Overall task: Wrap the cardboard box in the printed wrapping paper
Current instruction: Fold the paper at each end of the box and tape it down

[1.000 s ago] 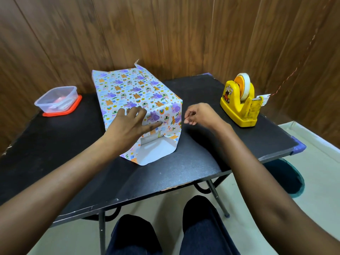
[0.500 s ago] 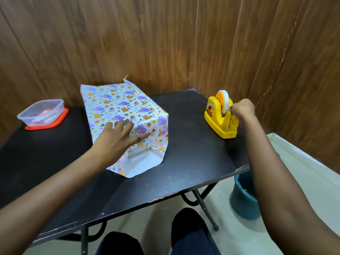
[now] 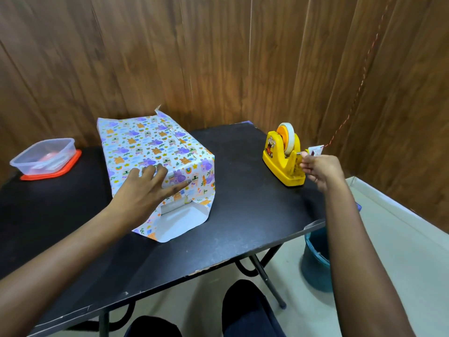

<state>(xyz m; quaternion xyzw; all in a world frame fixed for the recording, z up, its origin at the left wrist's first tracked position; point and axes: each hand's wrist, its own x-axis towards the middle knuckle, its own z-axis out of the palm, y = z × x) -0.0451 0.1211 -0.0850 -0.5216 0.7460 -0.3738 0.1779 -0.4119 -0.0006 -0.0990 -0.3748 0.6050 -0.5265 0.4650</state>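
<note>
- The yellow tape dispenser [image 3: 281, 164] stood on the black table [image 3: 243, 227], close to its right edge, with a tape roll [image 3: 288, 137] upright in its cradle.
- The cardboard box [image 3: 170, 207] lay on the same table to the left of the dispenser, well apart from it. It was almost wholly covered by the printed wrapping paper [image 3: 145, 147], and only a sliver showed in the gap at the near end.
- At that near end, on the side facing away from the dispenser's back, a white-backed flap [image 3: 181, 222] of the paper lay flat on the tabletop, not yet folded up.
- The left hand [image 3: 143, 190] rested on the box, left of the dispenser. Its fingers were straight and spread across the top near edge and the thumb reached along the end face. It pressed the paper down and gripped nothing.
- The right hand [image 3: 320, 169] was just to the right of the dispenser, at its cutter end. Its fingers were curled, with thumb and forefinger pinching the tape end [image 3: 315, 150] by a small card tab.
- A thin red cord [image 3: 349, 110] ran from that tab up and to the right of the dispenser.
- Far to the left of the dispenser, beyond the box, a clear plastic container [image 3: 43, 156] sat on an orange lid [image 3: 70, 164].
- Below and to the right of the dispenser, a blue bucket [image 3: 315, 261] stood on the floor.
</note>
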